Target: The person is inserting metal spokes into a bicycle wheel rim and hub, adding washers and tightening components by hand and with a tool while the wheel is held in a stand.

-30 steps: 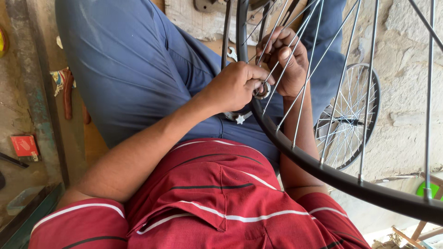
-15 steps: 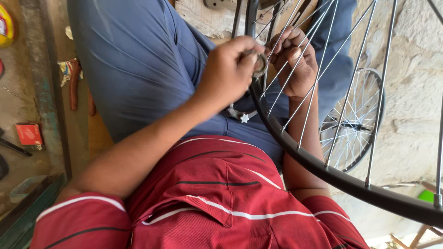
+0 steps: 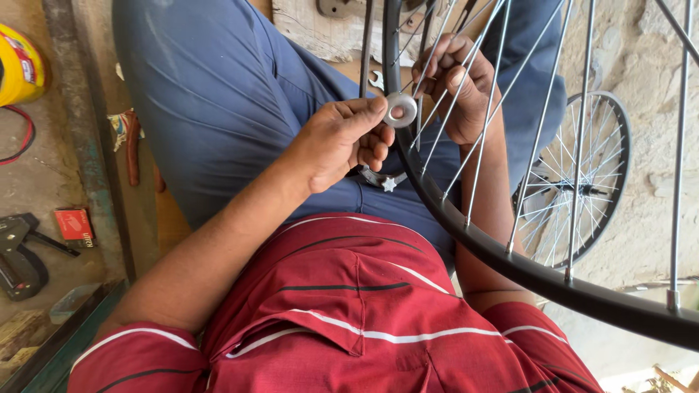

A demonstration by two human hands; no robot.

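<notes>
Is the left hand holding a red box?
No, the left hand pinches a small round metal disc beside the wheel rim.

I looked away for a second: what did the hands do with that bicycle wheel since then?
The left hand drew slightly back from the spokes, so the round metal tool in its fingertips shows clearly. The right hand stayed among the spokes, and the black rim remained across the lap.

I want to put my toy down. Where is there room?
Bare ground lies between the yellow can and the small red box. It is crowded where the left hand pinches the round spoke tool and the right hand sits among the spokes.
</notes>
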